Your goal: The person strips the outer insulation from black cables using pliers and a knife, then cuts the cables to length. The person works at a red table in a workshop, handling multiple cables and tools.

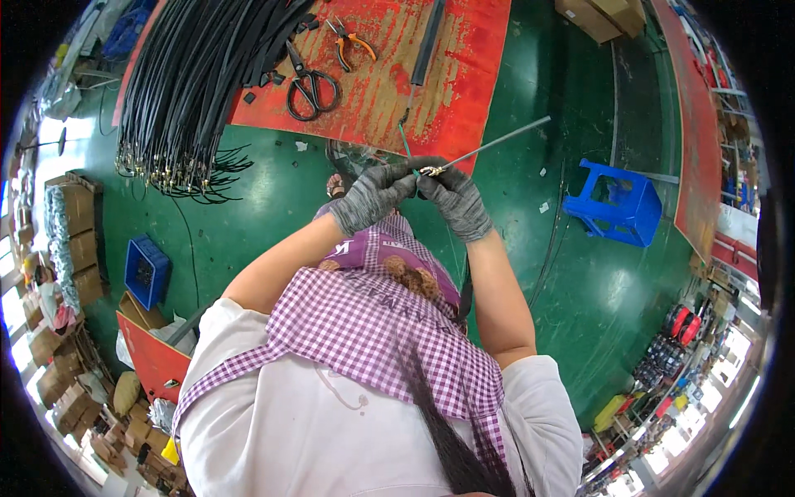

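Observation:
Both my hands wear grey knit gloves and meet just off the table's front edge. My left hand (374, 197) is closed, its fingertips pinching around a thin green cord (405, 142). That cord runs up to a dark loop at the near end of a black strap-like length (427, 45) on the table. Closed beside it, my right hand (457, 201) grips a thin grey metal rod (509, 138), which sticks out to the upper right. Small brass-coloured metal pieces (431, 171) show at the rod's near end between my fingers. The fingertips partly hide the cord's lower end.
On the worn red table (472, 99) lie black-handled scissors (311, 93) and orange-handled pliers (352, 45). A thick bundle of black cords (190, 83) with metal ends hangs over its left edge. A blue stool (617, 203) stands right on the green floor; a blue crate (147, 271) sits left.

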Demonstrator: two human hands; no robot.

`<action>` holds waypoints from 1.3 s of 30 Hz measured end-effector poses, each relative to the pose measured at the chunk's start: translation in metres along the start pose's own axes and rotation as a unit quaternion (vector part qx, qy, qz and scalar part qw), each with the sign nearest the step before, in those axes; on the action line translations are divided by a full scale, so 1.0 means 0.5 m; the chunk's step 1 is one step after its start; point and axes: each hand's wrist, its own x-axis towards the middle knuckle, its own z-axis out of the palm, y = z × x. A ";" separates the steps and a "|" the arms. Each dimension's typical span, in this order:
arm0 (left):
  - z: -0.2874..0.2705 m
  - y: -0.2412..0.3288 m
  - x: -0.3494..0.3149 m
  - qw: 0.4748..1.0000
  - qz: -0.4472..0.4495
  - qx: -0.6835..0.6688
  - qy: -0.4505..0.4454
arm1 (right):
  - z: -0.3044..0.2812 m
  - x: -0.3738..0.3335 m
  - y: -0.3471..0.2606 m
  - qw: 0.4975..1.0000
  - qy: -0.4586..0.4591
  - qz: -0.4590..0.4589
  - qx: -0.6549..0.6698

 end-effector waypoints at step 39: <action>-0.008 0.074 0.026 0.633 -0.198 0.686 -0.299 | 0.043 -0.122 0.136 0.975 0.191 -0.087 0.079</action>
